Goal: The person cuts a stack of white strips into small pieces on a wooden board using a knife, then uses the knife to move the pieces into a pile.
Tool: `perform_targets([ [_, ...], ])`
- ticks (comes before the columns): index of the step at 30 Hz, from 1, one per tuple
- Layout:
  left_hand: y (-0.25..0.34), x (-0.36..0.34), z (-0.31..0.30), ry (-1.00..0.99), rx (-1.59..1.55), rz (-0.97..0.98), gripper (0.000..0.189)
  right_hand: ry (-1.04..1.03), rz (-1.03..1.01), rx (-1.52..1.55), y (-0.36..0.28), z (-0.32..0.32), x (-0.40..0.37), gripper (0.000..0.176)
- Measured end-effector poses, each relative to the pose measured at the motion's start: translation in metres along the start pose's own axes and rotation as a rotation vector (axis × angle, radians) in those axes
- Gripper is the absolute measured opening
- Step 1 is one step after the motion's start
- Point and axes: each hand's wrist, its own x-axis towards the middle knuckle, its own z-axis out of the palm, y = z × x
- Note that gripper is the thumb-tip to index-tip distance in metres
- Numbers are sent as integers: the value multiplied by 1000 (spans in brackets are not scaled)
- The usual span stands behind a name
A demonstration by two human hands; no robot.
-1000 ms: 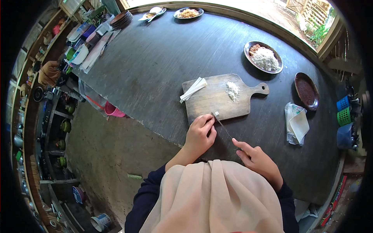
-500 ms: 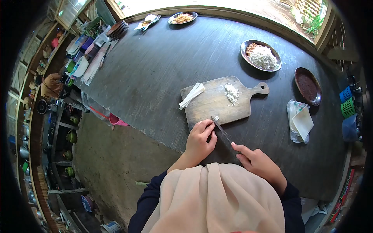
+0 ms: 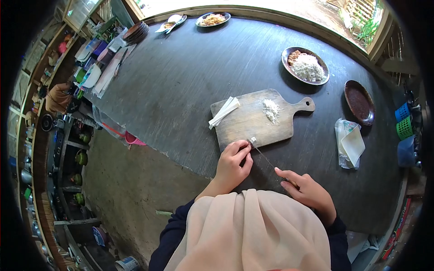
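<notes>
My left hand [image 3: 233, 163] is closed, its curled fingers holding white food sticks [image 3: 253, 139] at the near edge of a wooden cutting board [image 3: 246, 122]. Only the cut ends of these sticks show past the fingertips. In my right hand [image 3: 311, 190], a knife [image 3: 265, 158] is gripped by its handle, the thin blade reaching up-left to the stick ends. Longer white sticks [image 3: 224, 112] lie at the board's left side. A small heap of fine white shreds [image 3: 271, 110] sits toward the board's handle.
Beyond the board is an oval plate [image 3: 286, 67] piled with white shreds and brown food. An oval brown dish [image 3: 360, 103] and a plastic packet [image 3: 348, 144] lie right. Two food plates stand at the far edge; stacked plates [image 3: 135, 33] and containers are far left.
The knife blade has turned to show its thin edge instead of its flat side. My right hand has shifted slightly right and down. The left hand has barely moved.
</notes>
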Motion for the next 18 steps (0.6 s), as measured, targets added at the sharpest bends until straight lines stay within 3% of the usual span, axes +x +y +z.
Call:
perform_targets([
  [18,2,2,-1,-18,-4,-6,19,13,45,51,-7,4,9,37],
])
